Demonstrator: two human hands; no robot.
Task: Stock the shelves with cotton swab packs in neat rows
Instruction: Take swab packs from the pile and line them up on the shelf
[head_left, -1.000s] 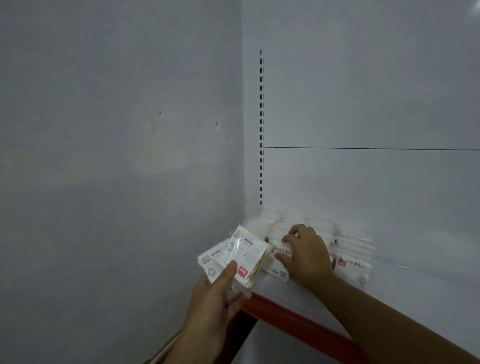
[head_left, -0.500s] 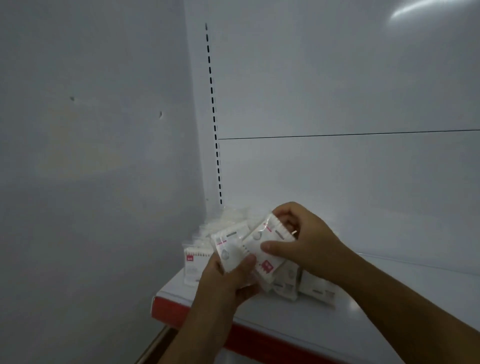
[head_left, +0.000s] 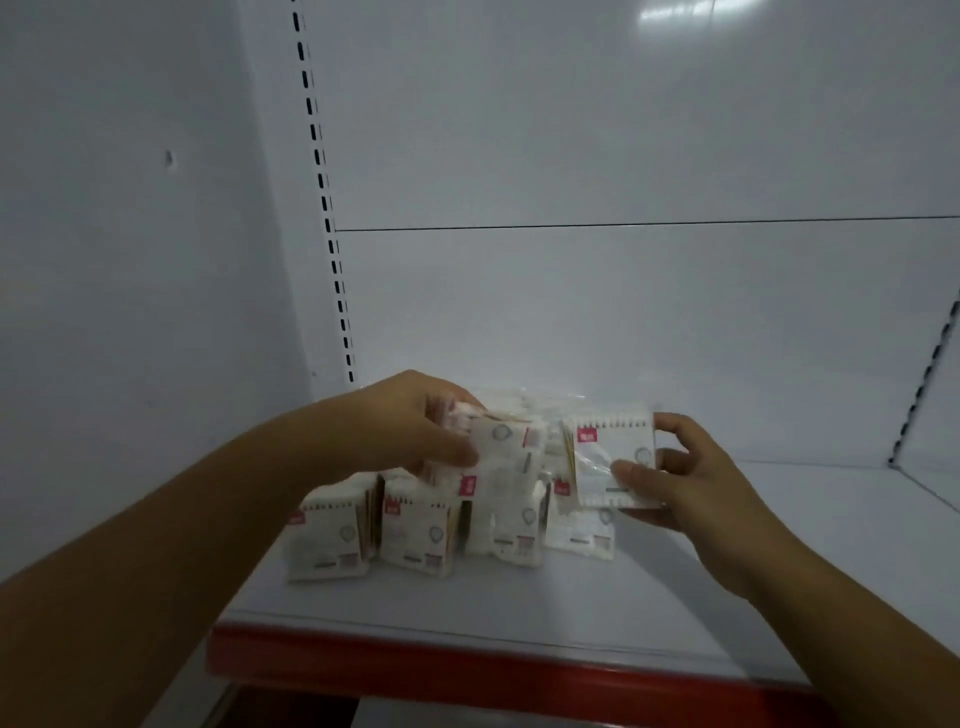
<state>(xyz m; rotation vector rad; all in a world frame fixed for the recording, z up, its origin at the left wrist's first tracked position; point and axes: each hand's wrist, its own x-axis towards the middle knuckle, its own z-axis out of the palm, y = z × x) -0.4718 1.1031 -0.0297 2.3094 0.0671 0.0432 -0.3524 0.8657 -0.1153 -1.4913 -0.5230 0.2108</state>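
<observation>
Cotton swab packs (head_left: 415, 535), four in front row, left fingers (head_left: 457, 457) gripping several, right fingers (head_left: 640, 475) pinching one

A grey wall (head_left: 130, 312) is filling the 9 o'clock side, meeting a white back panel (head_left: 623, 130) at a slotted upright (head_left: 324, 197). A glare (head_left: 670, 11) is shining on the panel at 1 o'clock, and a red shelf edge (head_left: 467, 670) is crossing at 6.

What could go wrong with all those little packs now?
The left hand grips several cotton swab packs at once, so one might slip out and knock over the row of standing packs on the shelf. The single pack in the right hand could land crooked and spoil the neat line.
</observation>
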